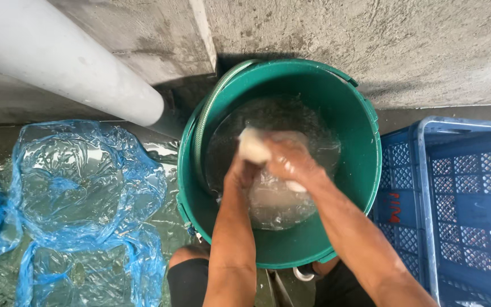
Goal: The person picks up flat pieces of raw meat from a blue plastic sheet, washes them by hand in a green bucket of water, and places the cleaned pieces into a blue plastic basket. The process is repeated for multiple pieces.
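Wet concrete floor against a rough concrete wall; crumpled blue plastic sheets (pixel 80 193) left, blue lattice crate (pixel 461 204) right. Round green plastic bucket (pixel 365 170) holds water; both hands, left hand (pixel 244 170) and right hand (pixel 288 159), clench a pale whitish object (pixel 254 145) over it; its axis is too blurred to tell.

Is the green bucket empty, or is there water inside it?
The green bucket holds water: a glistening, splashing surface shows around both hands.

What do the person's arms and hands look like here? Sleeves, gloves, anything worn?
Both forearms are bare up to the bottom edge of the frame, with no sleeves in view. The left hand and right hand are gloveless, and no watch, band or ring is visible, though motion blur softens the fingers. The hands look wet. Below the arms, dark shorts cover the thighs.
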